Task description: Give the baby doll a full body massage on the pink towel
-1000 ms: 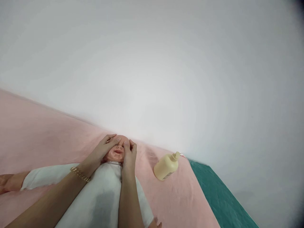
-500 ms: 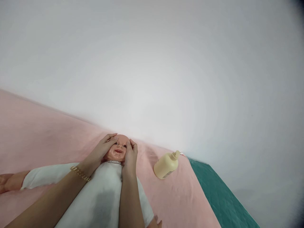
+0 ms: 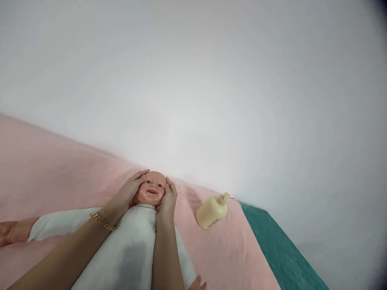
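Observation:
A baby doll (image 3: 133, 233) in a white top lies on its back on the pink sheet, its face turned up and its arms spread. My left hand (image 3: 133, 191), with a gold bracelet at the wrist, is cupped round the left side of the doll's head (image 3: 153, 189). On the other side my right hand (image 3: 168, 198) curves against the cheek and temple. Both thumbs rest at the sides of the face, and the eyes and mouth show between them. Some fingertips are hidden behind the head.
A pale yellow pump bottle (image 3: 211, 211) stands on the pink sheet (image 3: 223, 257) to the right of the doll. Beyond the sheet's right edge shows a green quilted surface (image 3: 281, 245). A white wall (image 3: 193, 100) rises along the back.
Both thumbs have slid outward from beside the doll's eyes to the sides of its face. The right hand has shifted slightly right. The eyes are now fully uncovered.

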`<state>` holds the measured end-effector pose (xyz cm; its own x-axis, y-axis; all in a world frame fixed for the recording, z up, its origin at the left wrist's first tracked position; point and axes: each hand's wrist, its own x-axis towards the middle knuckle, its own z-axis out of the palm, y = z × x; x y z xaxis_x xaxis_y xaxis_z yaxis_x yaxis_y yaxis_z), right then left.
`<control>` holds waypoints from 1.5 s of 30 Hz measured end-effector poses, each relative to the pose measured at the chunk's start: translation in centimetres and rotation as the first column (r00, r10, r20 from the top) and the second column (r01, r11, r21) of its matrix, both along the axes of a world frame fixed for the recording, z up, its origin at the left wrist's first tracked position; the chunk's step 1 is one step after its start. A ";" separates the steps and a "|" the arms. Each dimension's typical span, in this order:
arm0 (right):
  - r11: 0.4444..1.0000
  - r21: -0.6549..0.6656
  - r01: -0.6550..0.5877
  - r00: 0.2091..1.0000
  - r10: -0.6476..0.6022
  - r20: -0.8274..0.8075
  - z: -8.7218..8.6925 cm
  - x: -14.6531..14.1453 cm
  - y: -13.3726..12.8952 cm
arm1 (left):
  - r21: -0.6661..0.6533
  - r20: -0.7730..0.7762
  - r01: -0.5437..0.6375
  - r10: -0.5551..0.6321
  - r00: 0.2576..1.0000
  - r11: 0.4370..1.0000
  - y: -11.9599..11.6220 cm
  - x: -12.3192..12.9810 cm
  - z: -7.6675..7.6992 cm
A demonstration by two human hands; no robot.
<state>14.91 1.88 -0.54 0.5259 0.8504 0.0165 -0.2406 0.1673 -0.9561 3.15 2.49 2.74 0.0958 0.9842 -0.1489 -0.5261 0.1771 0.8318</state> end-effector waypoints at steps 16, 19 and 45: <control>0.995 -0.053 -0.081 0.996 0.083 0.040 1.6 -0.6 -1.2 | 0.018 -0.156 0.064 -0.060 0.986 0.998 -1.1 -0.5 1.2; 0.995 -0.076 -0.059 0.998 0.062 0.031 1.6 -0.6 -1.0 | 0.010 -0.158 0.044 -0.042 0.987 0.999 -0.9 -0.4 1.2; 1.000 0.008 -0.012 1.000 0.012 0.006 -0.3 0.2 0.2 | 0.001 0.015 0.043 -0.043 0.999 0.999 0.3 -0.3 -0.7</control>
